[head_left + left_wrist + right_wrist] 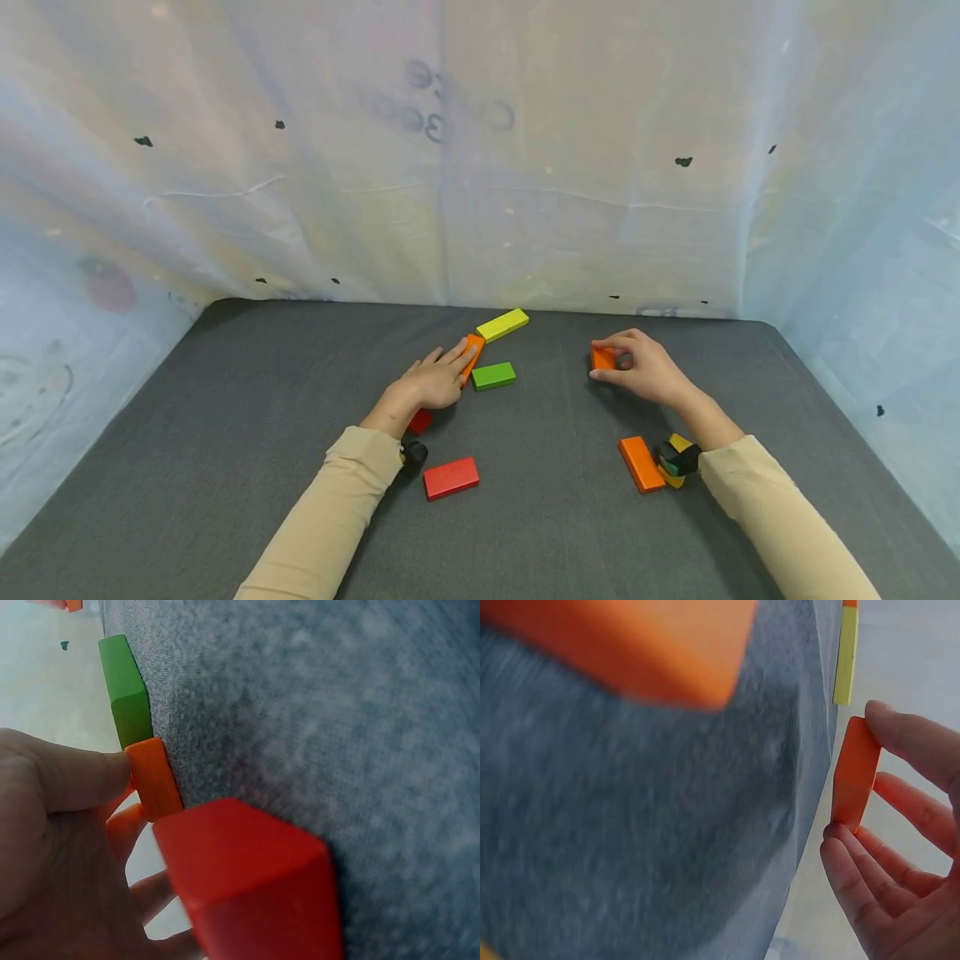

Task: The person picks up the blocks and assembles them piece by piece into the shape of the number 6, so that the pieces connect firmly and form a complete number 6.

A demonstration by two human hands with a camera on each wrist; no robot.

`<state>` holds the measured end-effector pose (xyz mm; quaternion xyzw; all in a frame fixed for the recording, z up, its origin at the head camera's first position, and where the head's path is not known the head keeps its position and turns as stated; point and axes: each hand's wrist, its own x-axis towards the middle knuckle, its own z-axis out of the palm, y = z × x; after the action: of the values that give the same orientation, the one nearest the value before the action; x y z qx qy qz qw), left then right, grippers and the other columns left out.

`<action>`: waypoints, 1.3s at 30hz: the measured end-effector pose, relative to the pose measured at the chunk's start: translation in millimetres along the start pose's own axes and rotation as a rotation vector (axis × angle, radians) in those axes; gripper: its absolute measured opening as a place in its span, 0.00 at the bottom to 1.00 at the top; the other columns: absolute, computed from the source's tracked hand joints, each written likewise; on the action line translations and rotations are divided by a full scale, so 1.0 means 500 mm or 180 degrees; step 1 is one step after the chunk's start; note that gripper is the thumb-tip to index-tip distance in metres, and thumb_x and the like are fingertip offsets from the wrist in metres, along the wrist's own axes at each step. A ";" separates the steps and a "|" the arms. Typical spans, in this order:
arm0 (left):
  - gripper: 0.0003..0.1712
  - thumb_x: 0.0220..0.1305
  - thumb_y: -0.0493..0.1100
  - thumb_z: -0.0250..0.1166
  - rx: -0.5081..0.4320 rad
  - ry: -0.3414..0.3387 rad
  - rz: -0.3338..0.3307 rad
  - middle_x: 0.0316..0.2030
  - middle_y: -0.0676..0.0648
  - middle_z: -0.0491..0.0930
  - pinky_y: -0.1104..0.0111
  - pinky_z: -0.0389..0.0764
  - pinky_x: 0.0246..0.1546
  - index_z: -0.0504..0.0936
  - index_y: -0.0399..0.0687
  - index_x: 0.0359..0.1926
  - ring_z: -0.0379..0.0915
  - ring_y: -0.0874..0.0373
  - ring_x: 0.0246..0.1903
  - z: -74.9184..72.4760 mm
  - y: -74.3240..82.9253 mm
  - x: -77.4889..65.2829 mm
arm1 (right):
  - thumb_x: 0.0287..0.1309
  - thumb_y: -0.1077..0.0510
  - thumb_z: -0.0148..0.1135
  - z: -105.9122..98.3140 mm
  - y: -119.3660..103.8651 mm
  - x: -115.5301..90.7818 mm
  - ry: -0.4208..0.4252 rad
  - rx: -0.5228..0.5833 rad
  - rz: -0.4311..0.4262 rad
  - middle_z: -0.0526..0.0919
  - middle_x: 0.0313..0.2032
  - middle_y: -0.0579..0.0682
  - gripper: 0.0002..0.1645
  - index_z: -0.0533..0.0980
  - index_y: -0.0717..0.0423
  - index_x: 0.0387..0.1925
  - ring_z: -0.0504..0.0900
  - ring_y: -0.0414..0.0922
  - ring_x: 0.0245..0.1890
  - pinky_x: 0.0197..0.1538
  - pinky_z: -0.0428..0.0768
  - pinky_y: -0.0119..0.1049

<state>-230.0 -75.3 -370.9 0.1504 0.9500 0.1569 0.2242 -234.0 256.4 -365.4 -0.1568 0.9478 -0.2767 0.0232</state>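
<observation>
My left hand (435, 382) reaches over an orange block (471, 358) lying on the grey mat. In the left wrist view, thumb and fingers pinch that orange block (155, 780), its end against a green block (126, 690). The green block (493, 376) lies to its right in the head view, and a yellow block (502, 325) stands at its far end. A red block (420, 421) is partly hidden under the left wrist. My right hand (645, 367) pinches another orange block (602, 357) between thumb and fingertips; in the right wrist view this block (855, 772) appears raised off the mat.
A red block (451, 478) lies near the left forearm. Another orange block (641, 464) lies beside a yellow piece (681, 446), partly covered by the right wrist's camera. The grey mat (555, 525) ends at a pale plastic sheet (570, 167) behind and at the sides.
</observation>
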 end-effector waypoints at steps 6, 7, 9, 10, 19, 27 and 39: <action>0.32 0.77 0.46 0.41 0.0005 -0.0006 -0.0002 0.76 0.56 0.35 0.45 0.41 0.72 0.42 0.62 0.76 0.33 0.43 0.75 -0.002 0.000 0.001 | 0.56 0.47 0.68 0.010 -0.013 0.009 -0.0041 -0.0035 -0.0064 0.72 0.54 0.59 0.31 0.76 0.55 0.59 0.75 0.54 0.49 0.51 0.80 0.50; 0.32 0.77 0.46 0.41 0.0014 -0.0005 0.0002 0.76 0.56 0.35 0.45 0.41 0.72 0.42 0.62 0.76 0.33 0.43 0.75 -0.002 0.001 0.001 | 0.56 0.47 0.68 0.011 -0.015 0.010 -0.0047 -0.0053 -0.0083 0.72 0.54 0.59 0.31 0.76 0.55 0.59 0.75 0.54 0.49 0.50 0.80 0.50; 0.32 0.77 0.46 0.41 0.0023 -0.0002 0.0004 0.76 0.56 0.35 0.45 0.41 0.72 0.42 0.61 0.76 0.33 0.43 0.75 -0.002 0.001 0.000 | 0.56 0.47 0.68 0.012 -0.020 0.011 -0.0056 -0.0067 -0.0111 0.72 0.53 0.59 0.31 0.76 0.56 0.59 0.76 0.53 0.47 0.49 0.80 0.50; 0.32 0.77 0.46 0.41 0.0023 0.0001 0.0003 0.76 0.56 0.35 0.45 0.41 0.72 0.42 0.61 0.76 0.33 0.43 0.75 -0.002 0.001 0.000 | 0.56 0.47 0.68 0.013 -0.023 0.011 -0.0058 -0.0073 -0.0135 0.72 0.53 0.60 0.31 0.76 0.56 0.59 0.76 0.54 0.47 0.49 0.80 0.50; 0.32 0.77 0.46 0.41 -0.0001 -0.0001 -0.0006 0.76 0.56 0.34 0.45 0.40 0.72 0.43 0.61 0.76 0.33 0.43 0.75 0.000 -0.002 0.001 | 0.55 0.44 0.68 0.030 -0.056 0.013 0.0071 -0.0340 -0.0098 0.74 0.51 0.60 0.32 0.77 0.57 0.57 0.78 0.51 0.41 0.41 0.79 0.47; 0.32 0.76 0.46 0.42 -0.0033 0.0005 -0.0003 0.76 0.56 0.35 0.45 0.40 0.72 0.43 0.61 0.76 0.33 0.43 0.75 -0.002 0.001 -0.003 | 0.53 0.42 0.69 0.046 -0.085 0.019 0.0154 -0.0424 -0.0052 0.77 0.45 0.57 0.32 0.78 0.56 0.55 0.76 0.52 0.43 0.41 0.77 0.47; 0.32 0.77 0.45 0.40 -0.0073 0.0001 -0.0005 0.76 0.57 0.34 0.45 0.38 0.72 0.43 0.62 0.76 0.32 0.44 0.75 -0.001 0.001 -0.002 | 0.53 0.41 0.69 0.070 -0.108 0.026 0.0203 -0.0376 0.0098 0.77 0.44 0.56 0.32 0.79 0.55 0.54 0.75 0.48 0.39 0.37 0.74 0.41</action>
<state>-229.2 -75.3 -369.8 0.1470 0.9483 0.1676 0.2259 -226.5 191.2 -365.5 -0.1344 0.9650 -0.2247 -0.0120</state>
